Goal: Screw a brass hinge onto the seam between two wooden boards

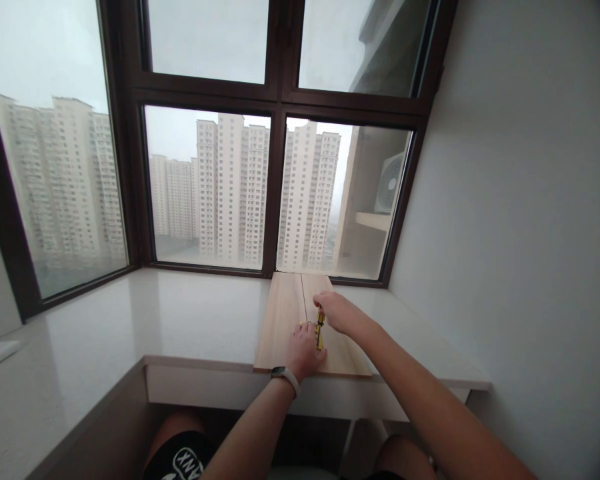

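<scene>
A pale wooden board [281, 313] lies flat on the white windowsill, its near end at the sill's front edge. A thin dark line runs along the board from its far end. My right hand [336, 311] is closed round a small yellow-and-black tool [321, 316], held above the board; its exact kind is too small to tell. My left hand [304, 348] rests low on the board, thumb and fingers round a yellow piece [319, 339] just below the tool. Whether the two yellow parts are joined I cannot tell. A band sits on my left wrist.
The white sill [195, 320] stretches to both sides and bends toward me at the left. Brown window frames [275, 187] rise behind it, with tall buildings outside. A white wall [505, 200] stands at the right. My knees are below the sill's edge.
</scene>
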Demonstrator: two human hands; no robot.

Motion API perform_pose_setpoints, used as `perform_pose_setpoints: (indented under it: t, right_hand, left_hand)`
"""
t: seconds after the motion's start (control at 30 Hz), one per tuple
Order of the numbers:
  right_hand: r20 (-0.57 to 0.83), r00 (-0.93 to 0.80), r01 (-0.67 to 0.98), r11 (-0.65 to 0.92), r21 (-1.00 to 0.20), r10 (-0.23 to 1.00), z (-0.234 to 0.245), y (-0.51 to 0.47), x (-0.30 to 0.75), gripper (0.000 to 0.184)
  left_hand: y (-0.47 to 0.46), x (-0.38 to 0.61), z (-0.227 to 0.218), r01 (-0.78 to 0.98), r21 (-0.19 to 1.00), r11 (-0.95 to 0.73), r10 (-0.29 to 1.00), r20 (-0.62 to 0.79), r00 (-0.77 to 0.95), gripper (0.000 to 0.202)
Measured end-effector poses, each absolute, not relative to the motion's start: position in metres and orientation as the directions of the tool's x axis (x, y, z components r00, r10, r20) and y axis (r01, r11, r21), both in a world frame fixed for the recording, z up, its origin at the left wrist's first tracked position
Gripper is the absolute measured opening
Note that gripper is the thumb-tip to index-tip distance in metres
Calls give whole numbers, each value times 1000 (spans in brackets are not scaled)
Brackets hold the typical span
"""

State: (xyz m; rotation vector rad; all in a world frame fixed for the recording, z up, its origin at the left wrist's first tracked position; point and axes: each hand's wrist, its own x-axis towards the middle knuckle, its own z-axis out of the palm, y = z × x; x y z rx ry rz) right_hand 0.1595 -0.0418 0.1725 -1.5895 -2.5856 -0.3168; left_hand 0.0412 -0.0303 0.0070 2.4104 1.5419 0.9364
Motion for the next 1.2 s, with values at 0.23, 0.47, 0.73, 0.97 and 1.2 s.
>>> perform_pose_setpoints:
  t: [0.23, 0.47, 0.73, 0.97, 1.2]
  right_hand:
    - [173, -412, 907, 384, 173, 895, 174, -42, 159, 10]
    - [148, -307, 942, 278, 186, 940, 178, -49, 153, 25]
    - [148, -396, 910, 365, 198, 906, 178, -46, 155, 11]
    - [158, -465, 882, 439, 171, 871, 179, -45, 159, 13]
    - [173, -313, 937, 274, 219, 934, 178, -47, 155, 36]
  left_hand:
    - [-30, 40, 7, 785, 408, -466, 862, 411, 298, 56]
    - [-30, 42, 8, 774, 435, -459, 868, 405, 288, 57]
    - [-31, 42, 9, 787, 410, -460, 865, 406, 294, 55]
    - [-30, 42, 7, 785, 413, -462, 861, 423, 284, 49]
    - [-30, 41, 8, 781, 419, -462, 862, 420, 284, 54]
